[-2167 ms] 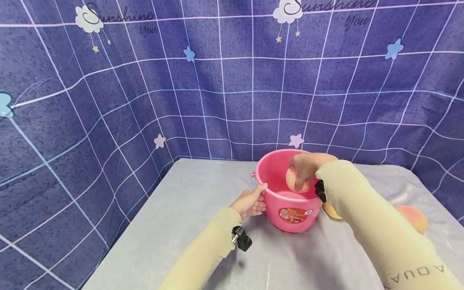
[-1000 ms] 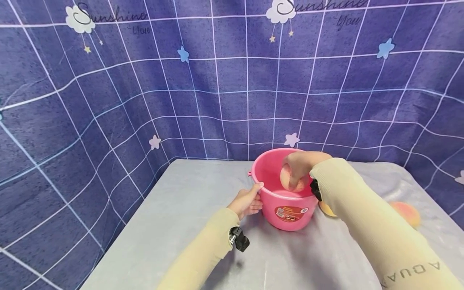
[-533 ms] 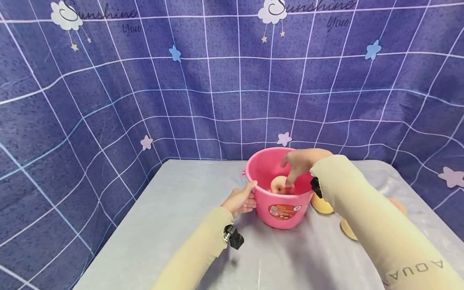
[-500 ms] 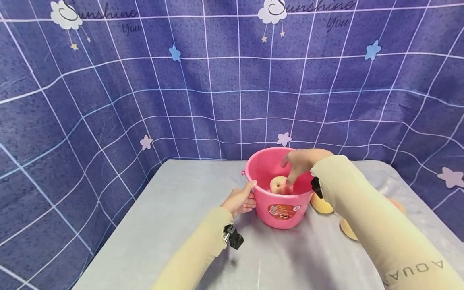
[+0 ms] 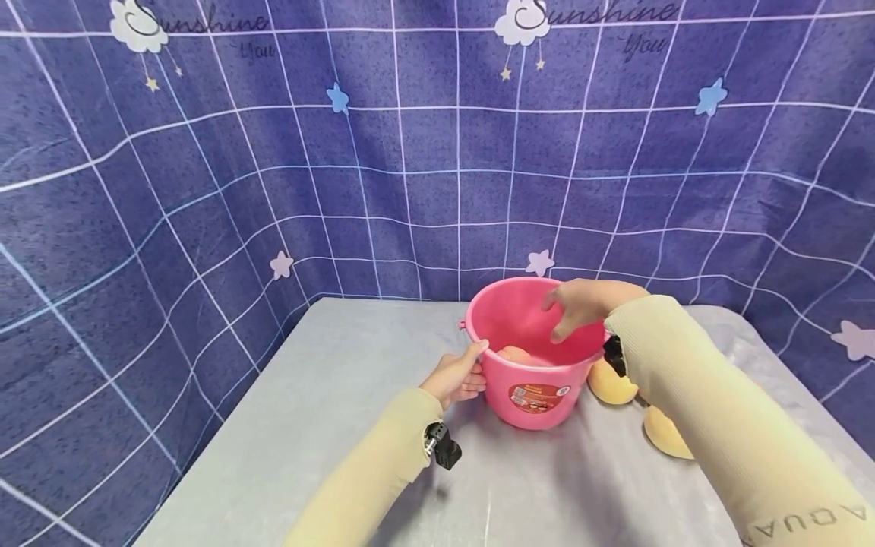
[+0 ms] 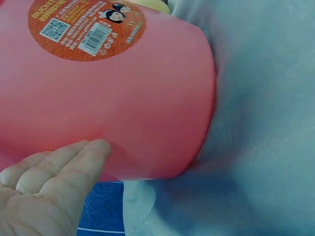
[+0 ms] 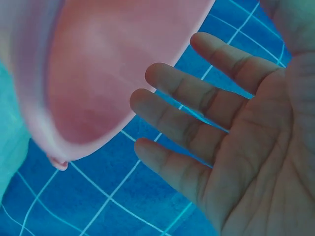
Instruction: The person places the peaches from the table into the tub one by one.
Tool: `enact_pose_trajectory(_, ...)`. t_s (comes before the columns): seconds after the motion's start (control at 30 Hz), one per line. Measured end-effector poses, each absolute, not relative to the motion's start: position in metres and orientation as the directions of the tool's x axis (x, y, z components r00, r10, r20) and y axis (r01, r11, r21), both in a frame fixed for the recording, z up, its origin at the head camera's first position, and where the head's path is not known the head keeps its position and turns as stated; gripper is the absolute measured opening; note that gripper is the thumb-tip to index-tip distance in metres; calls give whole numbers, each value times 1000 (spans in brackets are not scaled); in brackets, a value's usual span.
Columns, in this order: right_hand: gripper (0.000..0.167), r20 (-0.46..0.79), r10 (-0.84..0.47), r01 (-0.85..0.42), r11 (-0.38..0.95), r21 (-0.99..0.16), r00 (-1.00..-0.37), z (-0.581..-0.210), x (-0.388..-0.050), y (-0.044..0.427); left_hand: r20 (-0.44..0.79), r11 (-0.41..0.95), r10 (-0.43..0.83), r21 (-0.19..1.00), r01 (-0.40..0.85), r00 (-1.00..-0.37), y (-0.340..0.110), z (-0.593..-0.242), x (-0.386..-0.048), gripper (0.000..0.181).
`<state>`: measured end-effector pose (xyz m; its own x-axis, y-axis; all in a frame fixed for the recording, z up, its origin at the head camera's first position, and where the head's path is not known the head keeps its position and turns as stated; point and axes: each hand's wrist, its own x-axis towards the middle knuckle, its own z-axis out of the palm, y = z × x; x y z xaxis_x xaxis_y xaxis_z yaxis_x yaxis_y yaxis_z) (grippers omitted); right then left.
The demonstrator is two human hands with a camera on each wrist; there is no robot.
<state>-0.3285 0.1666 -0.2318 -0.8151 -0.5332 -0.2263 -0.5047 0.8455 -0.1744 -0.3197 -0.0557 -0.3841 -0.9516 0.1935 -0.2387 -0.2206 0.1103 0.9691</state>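
Observation:
A pink bucket (image 5: 540, 399) with a round red label stands upright in the head view. My left hand (image 5: 456, 377) grips its left rim, thumb over the edge and fingers against the outer wall; the left wrist view shows these fingers (image 6: 74, 169) on the plastic. One peach (image 5: 515, 355) lies low inside, partly hidden by the near rim. Over the bucket's right side is my right hand (image 5: 591, 300), holding nothing. Its fingers are spread and relaxed in the right wrist view, with the bucket wall (image 7: 108, 73) beyond them.
Right of the bucket, two yellowish round fruits (image 5: 611, 382) (image 5: 666, 434) lie on the grey cloth-covered table (image 5: 342, 365); the right sleeve (image 5: 718, 403) partly covers this area. A blue grid-patterned curtain (image 5: 437, 190) hangs behind and to the left.
My right hand has released the peach, which now sits at the bucket's bottom left, and has moved up and right. The left hand keeps its grip on the rim. The head view has shifted slightly.

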Motion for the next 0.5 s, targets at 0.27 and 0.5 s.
enact_pose_trajectory(0.27, 51, -98, -578, -552, 808, -205, -810, -233, -327, 201, -245, 90, 189, 969, -231, -951, -54, -382, -317, 78)
enact_pose_trajectory(0.5, 48, -42, -584, -564, 799, -206, -811, -236, -322, 229, -242, 93, 184, 969, -228, -953, -54, -380, -316, 76)
